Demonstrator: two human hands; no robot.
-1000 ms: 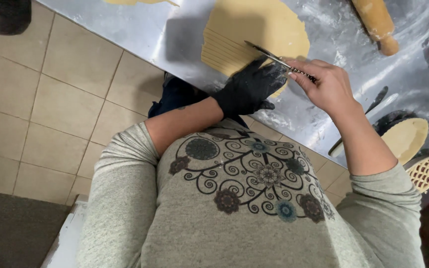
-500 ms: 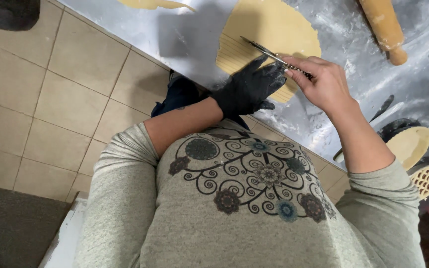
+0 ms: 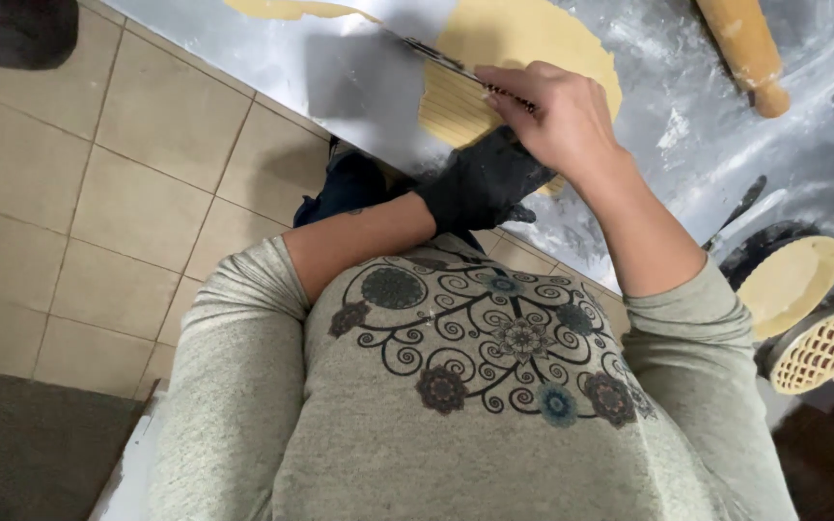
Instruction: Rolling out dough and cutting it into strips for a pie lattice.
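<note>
Head view, one entry. We hold a knife (image 3: 456,68) in our bare right hand (image 3: 557,121), fingers closed around its handle, blade lying across the rolled dough sheet (image 3: 542,43). The dough sheet lies flat on the floured steel desk (image 3: 359,77), near its front edge, its near part scored in parallel strips. Our left hand (image 3: 480,183), in a black glove, rests on the dough just under the right hand; we cannot tell whether it grips anything. Also on the desk: wooden rolling pin (image 3: 745,48), far right; dough-lined tart tin (image 3: 789,280); lattice-topped tart (image 3: 818,347). Beige tiled floor (image 3: 98,193) lies on our left.
</note>
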